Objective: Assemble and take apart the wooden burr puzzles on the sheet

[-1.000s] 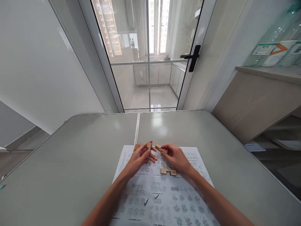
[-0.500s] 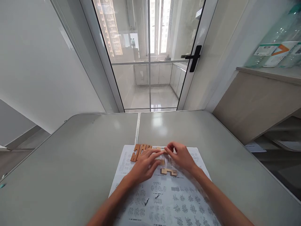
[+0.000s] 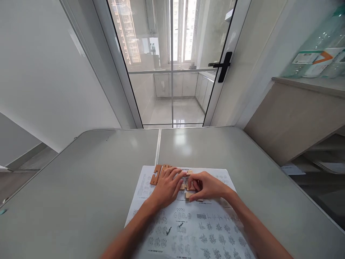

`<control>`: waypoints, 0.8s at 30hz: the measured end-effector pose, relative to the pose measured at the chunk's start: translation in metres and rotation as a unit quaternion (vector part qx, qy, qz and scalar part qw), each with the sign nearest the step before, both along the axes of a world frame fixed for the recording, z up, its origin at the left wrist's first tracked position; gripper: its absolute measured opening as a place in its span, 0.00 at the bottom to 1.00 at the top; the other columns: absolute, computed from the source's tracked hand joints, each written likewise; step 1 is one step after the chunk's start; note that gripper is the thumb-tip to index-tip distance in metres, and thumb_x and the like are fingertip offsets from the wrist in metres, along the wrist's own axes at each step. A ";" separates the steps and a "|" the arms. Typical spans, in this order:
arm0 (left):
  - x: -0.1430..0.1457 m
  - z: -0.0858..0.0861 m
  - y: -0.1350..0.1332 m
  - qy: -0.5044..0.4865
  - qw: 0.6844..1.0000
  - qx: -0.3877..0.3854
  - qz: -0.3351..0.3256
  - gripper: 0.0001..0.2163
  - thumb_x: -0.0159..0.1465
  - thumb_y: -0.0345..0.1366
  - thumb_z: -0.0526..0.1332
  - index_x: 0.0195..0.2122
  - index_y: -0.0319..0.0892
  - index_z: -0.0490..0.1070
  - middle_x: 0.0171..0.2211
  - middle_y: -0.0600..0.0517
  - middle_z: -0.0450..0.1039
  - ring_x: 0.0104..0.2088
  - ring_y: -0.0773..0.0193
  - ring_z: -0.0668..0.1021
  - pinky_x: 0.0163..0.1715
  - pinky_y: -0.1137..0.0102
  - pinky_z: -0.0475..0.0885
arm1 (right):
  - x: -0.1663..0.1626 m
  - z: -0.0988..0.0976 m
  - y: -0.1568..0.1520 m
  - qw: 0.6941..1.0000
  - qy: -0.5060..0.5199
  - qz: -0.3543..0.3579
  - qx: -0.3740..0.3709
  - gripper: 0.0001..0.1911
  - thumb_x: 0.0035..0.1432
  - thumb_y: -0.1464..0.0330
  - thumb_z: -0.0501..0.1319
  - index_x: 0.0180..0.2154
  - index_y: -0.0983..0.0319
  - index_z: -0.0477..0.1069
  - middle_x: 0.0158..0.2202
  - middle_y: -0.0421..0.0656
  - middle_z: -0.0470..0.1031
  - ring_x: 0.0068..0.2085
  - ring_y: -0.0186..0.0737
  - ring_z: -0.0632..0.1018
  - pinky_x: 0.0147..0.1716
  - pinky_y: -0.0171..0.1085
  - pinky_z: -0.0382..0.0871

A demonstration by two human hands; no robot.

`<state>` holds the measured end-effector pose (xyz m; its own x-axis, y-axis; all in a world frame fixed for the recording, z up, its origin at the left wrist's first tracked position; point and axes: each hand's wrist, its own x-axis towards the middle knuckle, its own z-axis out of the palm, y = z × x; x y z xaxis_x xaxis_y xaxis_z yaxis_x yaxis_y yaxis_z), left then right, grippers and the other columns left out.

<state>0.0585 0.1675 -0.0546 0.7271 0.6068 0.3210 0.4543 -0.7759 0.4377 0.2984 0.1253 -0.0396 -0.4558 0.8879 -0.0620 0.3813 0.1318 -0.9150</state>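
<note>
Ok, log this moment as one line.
left hand: flat over wooden strips | right hand: curled on small pieces | under: diagram sheet on table

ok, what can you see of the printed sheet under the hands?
The printed sheet is white paper covered in rows of small grey diagrams, with two black tick marks. It lies flat on the grey table. Notched wooden pieces rest on its far end, where the left hand and right hand lie over them. Its near edge runs out of frame.
</note>
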 end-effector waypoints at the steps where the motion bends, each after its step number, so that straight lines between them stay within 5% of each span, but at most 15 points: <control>1: 0.000 0.000 0.000 -0.008 1.000 -0.004 0.009 0.18 0.77 0.36 0.51 0.63 0.49 0.71 0.59 0.46 0.76 0.63 0.50 0.72 0.64 0.51 0.65 | 0.000 0.000 0.000 1.000 -0.009 0.003 0.008 0.21 0.46 0.53 0.79 0.34 0.57 0.74 0.23 0.33 0.65 0.26 0.34 0.66 0.26 0.35 0.59; 6: 0.000 -0.004 0.004 -0.059 0.994 -0.036 0.083 0.11 0.75 0.41 0.58 0.52 0.47 0.77 0.47 0.47 0.81 0.54 0.50 0.75 0.56 0.54 0.68 | -0.004 0.002 -0.001 0.997 -0.019 -0.003 0.079 0.16 0.49 0.62 0.76 0.37 0.56 0.74 0.33 0.37 0.71 0.33 0.37 0.69 0.31 0.35 0.63; 11: -0.002 -0.001 0.007 -0.100 0.979 -0.101 0.145 0.13 0.67 0.46 0.68 0.49 0.48 0.78 0.42 0.49 0.83 0.55 0.48 0.75 0.57 0.53 0.66 | -0.009 0.003 -0.004 0.996 -0.030 -0.032 0.083 0.11 0.53 0.70 0.69 0.40 0.56 0.73 0.30 0.35 0.70 0.30 0.36 0.68 0.30 0.35 0.64; 15: -0.002 0.000 0.008 -0.125 0.970 -0.139 0.156 0.13 0.67 0.48 0.69 0.49 0.49 0.80 0.40 0.49 0.84 0.53 0.48 0.76 0.57 0.52 0.65 | -0.008 -0.003 0.001 0.997 0.026 -0.067 0.035 0.10 0.57 0.64 0.69 0.42 0.57 0.77 0.30 0.37 0.72 0.29 0.36 0.69 0.28 0.35 0.65; 24: -0.003 -0.006 0.007 -0.192 0.951 -0.136 0.202 0.11 0.70 0.44 0.65 0.50 0.47 0.79 0.46 0.46 0.80 0.52 0.51 0.79 0.55 0.55 0.72 | 0.001 -0.009 0.013 0.961 0.217 -0.152 -0.084 0.27 0.56 0.52 0.73 0.53 0.57 0.78 0.41 0.42 0.80 0.40 0.41 0.78 0.40 0.40 0.72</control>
<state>0.0556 0.1744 -0.0601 0.2774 0.9105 0.3066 0.4580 -0.4058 0.7909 0.2993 0.1382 -0.0484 -0.1930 0.9780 -0.0785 -0.0430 -0.0884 -0.9952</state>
